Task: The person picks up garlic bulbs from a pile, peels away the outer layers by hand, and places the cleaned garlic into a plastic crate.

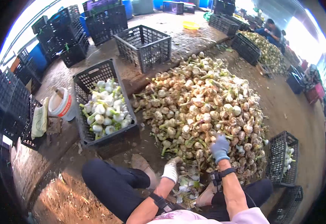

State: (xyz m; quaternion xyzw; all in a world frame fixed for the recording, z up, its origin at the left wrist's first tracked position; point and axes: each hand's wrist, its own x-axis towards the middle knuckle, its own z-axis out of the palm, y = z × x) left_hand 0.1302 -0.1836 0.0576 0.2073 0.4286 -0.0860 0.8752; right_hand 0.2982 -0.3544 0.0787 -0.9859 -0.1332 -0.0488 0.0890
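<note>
A big heap of unpeeled garlic bulbs (204, 108) with stalks lies on the ground in front of me. My right hand (220, 148), in a grey-blue glove, reaches into the near edge of the heap and rests on the bulbs; whether it grips one I cannot tell. My left hand (171, 168), in a white glove, hangs low at the heap's near foot, above a litter of peelings (185, 184). Its fingers look curled; what it holds is not visible. A black crate (92, 80) to the left holds cleaned white garlic (107, 110).
My legs in dark trousers frame the peelings. A small black crate (282, 156) with a few bulbs stands at the right. An empty grey crate (144, 44), stacked black crates (64, 33) and a white bucket (61, 104) stand on the raised concrete. A person (273, 31) works at another heap far right.
</note>
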